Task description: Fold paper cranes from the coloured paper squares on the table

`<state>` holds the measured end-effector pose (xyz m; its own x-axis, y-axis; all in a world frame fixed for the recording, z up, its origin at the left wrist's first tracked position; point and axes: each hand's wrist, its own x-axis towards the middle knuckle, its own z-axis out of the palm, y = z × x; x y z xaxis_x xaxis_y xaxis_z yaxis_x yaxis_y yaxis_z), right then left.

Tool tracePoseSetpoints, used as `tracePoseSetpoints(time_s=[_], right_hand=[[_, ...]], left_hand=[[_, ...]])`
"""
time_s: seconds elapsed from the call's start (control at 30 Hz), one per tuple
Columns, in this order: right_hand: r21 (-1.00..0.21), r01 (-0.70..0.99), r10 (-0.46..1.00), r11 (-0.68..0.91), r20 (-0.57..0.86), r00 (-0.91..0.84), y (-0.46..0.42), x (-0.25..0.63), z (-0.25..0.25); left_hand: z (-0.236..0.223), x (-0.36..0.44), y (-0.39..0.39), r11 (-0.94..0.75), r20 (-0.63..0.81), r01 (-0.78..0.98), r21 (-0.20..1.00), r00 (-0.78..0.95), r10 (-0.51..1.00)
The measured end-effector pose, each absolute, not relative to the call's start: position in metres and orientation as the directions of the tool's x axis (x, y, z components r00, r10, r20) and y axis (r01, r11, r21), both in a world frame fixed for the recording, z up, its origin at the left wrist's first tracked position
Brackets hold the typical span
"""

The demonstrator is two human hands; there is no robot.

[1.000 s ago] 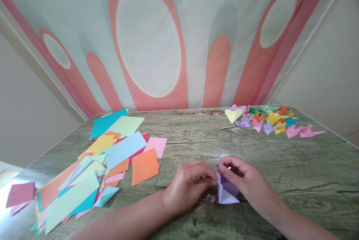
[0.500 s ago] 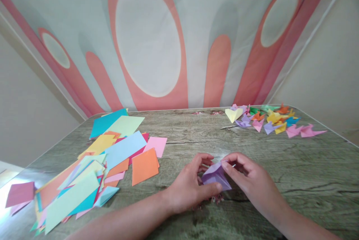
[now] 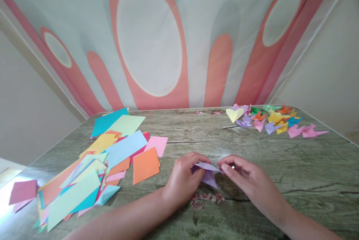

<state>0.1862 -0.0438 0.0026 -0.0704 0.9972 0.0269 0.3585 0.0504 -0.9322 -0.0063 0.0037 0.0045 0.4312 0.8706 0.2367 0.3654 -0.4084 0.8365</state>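
Observation:
A partly folded sheet of purple origami paper [image 3: 209,178] is held just above the table, in front of me. My left hand [image 3: 185,178] pinches its left side, thumb below and fingers curled over the top edge. At the paper's right tip, the thumb and forefinger of my right hand [image 3: 242,172] close on the point. One flap stands out toward the right, and another corner hangs down. The inner folds behind my left fingers are hidden.
Coloured paper sheets [image 3: 75,195] lie in a loose heap on the left, with an orange square [image 3: 146,166] nearest my left hand. Several folded paper figures [image 3: 276,118] stand at the far right of the wooden table [image 3: 193,135]. A patterned cloth [image 3: 148,42] hangs behind.
My left hand has shifted its grip, its thumb moving back and up. The purple paper has turned, its upper flap now pointing right. The right hand stays at the tip.

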Motion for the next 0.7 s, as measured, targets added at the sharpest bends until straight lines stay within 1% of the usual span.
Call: tracePoseSetpoints(time_s=[0.1,0.23,0.3,0.37,0.47,0.53,0.63,0.7], right_hand=[[-0.898,0.418,0.989,0.141,0.11,-0.097,-0.044,0.185,0.002],[-0.855,0.469,0.975,0.222,0.204,-0.088,-0.045,0.183,-0.003],[-0.837,0.488,0.968,0.248,0.237,-0.085,-0.045,0.183,-0.004],[-0.823,0.503,0.962,0.265,0.26,-0.081,-0.045,0.183,-0.006],[-0.807,0.524,0.958,0.272,0.276,-0.072,-0.045,0.182,-0.006],[-0.811,0.526,0.963,0.258,0.258,-0.075,-0.046,0.182,-0.005],[-0.852,0.477,0.976,0.216,0.19,-0.103,-0.048,0.182,0.001],[-0.885,0.419,0.978,0.202,0.158,-0.136,-0.048,0.183,0.004]], left_hand=[[0.004,-0.006,0.003,-0.393,0.231,0.373,0.841,0.41,0.882],[0.006,-0.004,0.001,-0.328,0.177,0.392,0.859,0.374,0.91],[0.007,-0.004,0.001,-0.275,0.134,0.392,0.878,0.35,0.927],[0.006,-0.003,0.001,-0.187,0.058,0.366,0.912,0.336,0.94],[0.004,-0.002,0.002,-0.013,-0.083,0.27,0.963,0.342,0.936],[0.002,-0.002,0.003,0.09,-0.159,0.201,0.975,0.359,0.92],[0.0,-0.002,0.005,0.246,-0.254,0.071,0.967,0.403,0.879],[-0.001,-0.003,0.007,0.369,-0.312,-0.042,0.928,0.454,0.835]])
